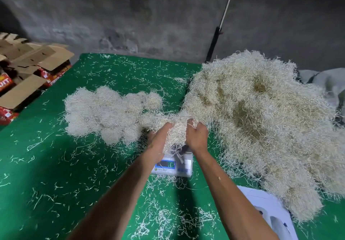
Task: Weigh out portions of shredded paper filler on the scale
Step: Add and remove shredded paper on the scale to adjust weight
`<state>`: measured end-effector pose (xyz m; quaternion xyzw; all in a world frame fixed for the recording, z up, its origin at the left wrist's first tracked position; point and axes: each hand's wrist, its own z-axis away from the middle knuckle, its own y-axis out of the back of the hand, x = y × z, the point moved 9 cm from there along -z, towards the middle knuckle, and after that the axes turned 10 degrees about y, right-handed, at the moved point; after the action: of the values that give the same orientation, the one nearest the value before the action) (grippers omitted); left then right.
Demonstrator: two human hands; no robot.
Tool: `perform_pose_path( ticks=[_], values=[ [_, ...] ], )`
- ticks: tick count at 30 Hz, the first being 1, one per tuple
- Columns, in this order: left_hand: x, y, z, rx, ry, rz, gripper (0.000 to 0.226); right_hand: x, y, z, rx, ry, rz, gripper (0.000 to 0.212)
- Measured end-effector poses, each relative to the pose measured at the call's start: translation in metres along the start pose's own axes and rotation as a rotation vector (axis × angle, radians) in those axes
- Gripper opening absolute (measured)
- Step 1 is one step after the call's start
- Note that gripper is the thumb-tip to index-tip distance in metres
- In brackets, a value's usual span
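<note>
A small white digital scale (pixel 172 166) sits on the green table (pixel 46 155) in front of me. Above its platform I hold a clump of pale shredded paper filler (pixel 176 129) between both hands. My left hand (pixel 158 137) grips the clump's left side. My right hand (pixel 197 134) grips its right side, fingers curled into the strands. The clump hides most of the scale's platform. A big heap of the filler (pixel 261 123) rises to the right. Several rounded portions (pixel 104 109) lie grouped to the left.
Loose strands litter the green cloth. Open cardboard boxes (pixel 28 71) stand off the table's left edge. A white sheet or tray (pixel 270 213) lies at the front right. A pole (pixel 222 21) leans on the grey wall behind.
</note>
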<state>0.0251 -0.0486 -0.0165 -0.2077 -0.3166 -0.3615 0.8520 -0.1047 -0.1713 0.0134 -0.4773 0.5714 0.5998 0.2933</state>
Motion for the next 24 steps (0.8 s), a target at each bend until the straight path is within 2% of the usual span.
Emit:
perform_pose_path(
  ticks=[4, 6, 8, 9, 10, 11, 12, 13, 14, 15, 16, 17, 18, 19, 21, 22, 23, 24],
  values=[
    [-0.01, 0.004, -0.008, -0.074, 0.049, -0.05, 0.113, 0.014, -0.003, -0.013, -0.061, -0.028, 0.1, 0.022],
    [-0.006, 0.002, -0.006, -0.114, 0.033, -0.037, 0.102, 0.017, 0.008, -0.02, 0.003, -0.063, 0.12, 0.027],
    [-0.006, 0.001, 0.004, -0.176, 0.059, -0.023, 0.078, 0.024, 0.022, -0.026, 0.077, -0.141, 0.102, 0.033],
    [-0.007, 0.004, 0.006, -0.2, 0.101, 0.051, 0.058, 0.026, 0.025, -0.03, 0.086, -0.164, 0.103, 0.033],
    [-0.01, 0.008, 0.006, -0.208, 0.18, 0.204, 0.047, 0.022, 0.026, -0.03, 0.088, -0.167, 0.078, 0.032],
    [-0.01, 0.005, 0.008, -0.278, 0.204, 0.333, 0.063, 0.019, 0.025, -0.031, 0.089, -0.16, 0.036, 0.031],
    [-0.007, 0.001, 0.012, -0.322, 0.187, 0.347, 0.092, 0.011, 0.021, -0.028, 0.073, -0.156, -0.035, 0.03],
    [-0.002, 0.0, 0.016, -0.296, 0.131, 0.269, 0.114, 0.003, 0.016, -0.024, 0.075, -0.155, -0.109, 0.048],
    [-0.002, 0.002, 0.013, -0.262, 0.116, 0.232, 0.118, -0.004, 0.005, -0.017, 0.024, -0.14, -0.156, 0.056],
    [-0.005, 0.004, 0.011, -0.259, 0.149, 0.294, 0.106, -0.013, -0.005, -0.01, -0.04, -0.093, -0.17, 0.028],
    [-0.003, 0.001, 0.009, -0.235, 0.152, 0.354, 0.078, -0.015, -0.013, -0.003, -0.082, -0.052, -0.104, 0.04],
    [-0.003, -0.006, 0.016, -0.213, 0.142, 0.315, 0.047, -0.016, -0.019, 0.001, -0.124, 0.002, 0.001, 0.027],
    [-0.005, -0.009, 0.016, -0.217, 0.131, 0.228, 0.041, -0.015, -0.019, 0.002, -0.109, 0.022, 0.061, 0.028],
    [-0.007, -0.015, 0.014, -0.28, 0.132, 0.188, 0.054, -0.01, -0.016, 0.001, -0.085, 0.01, 0.065, 0.026],
    [-0.011, -0.015, 0.009, -0.284, 0.116, 0.034, 0.1, -0.001, -0.006, -0.006, -0.043, -0.065, -0.077, 0.014],
    [-0.014, -0.013, 0.005, -0.27, 0.098, -0.035, 0.115, 0.007, 0.0, -0.013, -0.009, -0.17, -0.172, 0.022],
    [-0.014, -0.018, 0.008, -0.298, 0.094, -0.056, 0.109, 0.018, 0.007, -0.018, 0.051, -0.292, -0.238, 0.028],
    [-0.011, -0.024, 0.011, -0.312, 0.087, -0.065, 0.084, 0.026, 0.012, -0.019, 0.089, -0.399, -0.256, 0.03]
  ],
)
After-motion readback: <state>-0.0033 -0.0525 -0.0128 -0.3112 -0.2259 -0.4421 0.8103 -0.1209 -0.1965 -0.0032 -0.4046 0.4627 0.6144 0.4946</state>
